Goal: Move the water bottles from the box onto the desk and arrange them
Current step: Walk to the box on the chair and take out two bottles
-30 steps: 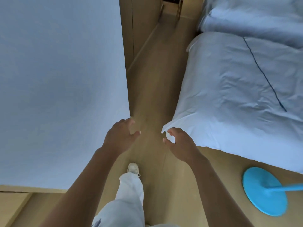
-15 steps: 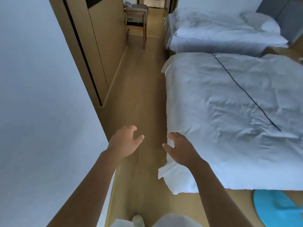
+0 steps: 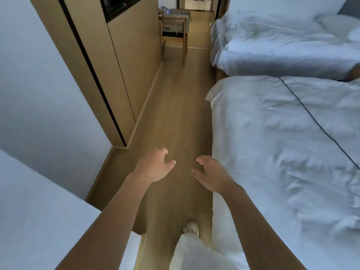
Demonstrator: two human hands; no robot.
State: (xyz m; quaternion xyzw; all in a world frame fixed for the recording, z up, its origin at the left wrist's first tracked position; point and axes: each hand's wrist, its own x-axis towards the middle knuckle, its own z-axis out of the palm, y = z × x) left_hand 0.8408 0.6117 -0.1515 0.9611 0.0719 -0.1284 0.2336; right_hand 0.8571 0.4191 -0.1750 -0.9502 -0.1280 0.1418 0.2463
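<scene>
Head view looks down a narrow strip of wooden floor (image 3: pixel 175 117), with both bare arms stretched forward over it. The left hand (image 3: pixel 153 168) and right hand (image 3: pixel 211 175) float side by side above the floor, fingers loosely curled and spread, holding nothing and touching nothing. My reading is that they are carried out in front only because the person is walking up the aisle with nothing to carry yet; one white shoe (image 3: pixel 191 228) shows on the floor below the hands.

Taking the chair (image 3: pixel 174 34) at the far end of the aisle as the landmark: the near bed (image 3: pixel 282 152) lies well on this side of it and to its right, its white cover hanging beside the right hand, and a second bed (image 3: pixel 272 47) sits just right of the chair. The wooden wall panel (image 3: pixel 120 65) runs from beside the chair back toward the hands, along the left.

A grey container (image 3: pixel 176 14) stands directly behind the chair's back, probably the box, with something pale and clear (image 3: pixel 165 10) at its left edge that may be water bottles; it is too small to be sure. The desk is not clearly visible. The task looks barely begun.

No brand, label or writing can be read anywhere.
</scene>
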